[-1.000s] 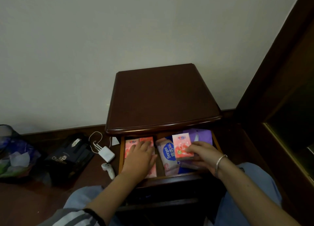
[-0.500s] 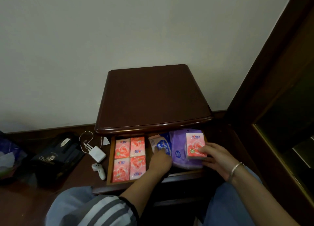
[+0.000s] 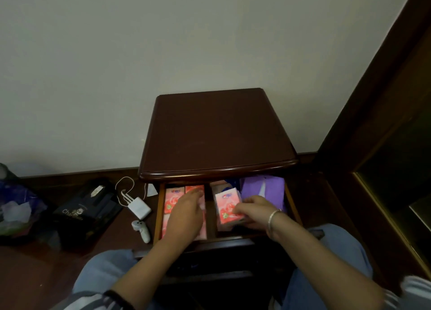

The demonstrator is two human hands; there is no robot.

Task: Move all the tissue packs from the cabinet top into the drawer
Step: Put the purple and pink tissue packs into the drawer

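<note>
Drawer [image 3: 159, 213] stands pulled open under the dark wooden cabinet top [image 3: 217, 132]. A divider [image 3: 210, 216] splits it into a left and a right compartment.

Left compartment: pink tissue packs [image 3: 173, 201] lie flat, side by side. The left hand [image 3: 186, 214] lies over them with fingers fairly straight and loosely together, pointing to the far end. It grips nothing; whether it presses on the packs or only rests there, cannot tell.

Right compartment: the right hand [image 3: 256, 210] pinches one pink tissue pack [image 3: 227, 207] by its right edge, fingers and thumb curled round it. The pack is face up, slightly tilted, inside the compartment. A purple pack [image 3: 263, 188] lies at the far right, just beside the held one. A silver bracelet [image 3: 273, 218] is on the right wrist.

Floor, left of the cabinet: a white charger [image 3: 139, 208] with its cable, a small white controller [image 3: 142, 229] near it, and a black box [image 3: 86, 210] further left.
</note>
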